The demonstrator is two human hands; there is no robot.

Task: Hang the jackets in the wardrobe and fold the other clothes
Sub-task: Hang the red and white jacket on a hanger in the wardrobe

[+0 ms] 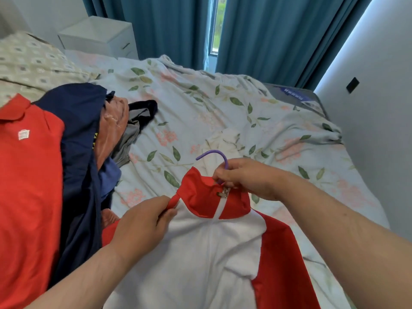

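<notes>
A red and white zip jacket (200, 248) lies front-up on the bed, zipped to its red collar. A purple hanger hook (214, 153) sticks out of the collar. My right hand (243, 178) grips the base of the hook and the collar top by the zip pull. My left hand (142, 221) pinches the jacket's left collar edge. To the left lies a pile of clothes: a red polo shirt (29, 175), a navy garment (75, 130), an orange piece (111, 130), a grey piece (131, 134).
The bed (223, 108) has a floral sheet and a patterned pillow (29, 61) at the far left. A white nightstand (98, 36) stands behind it. Teal curtains (267, 30) cover the window. A white wall (383, 108) runs along the right side.
</notes>
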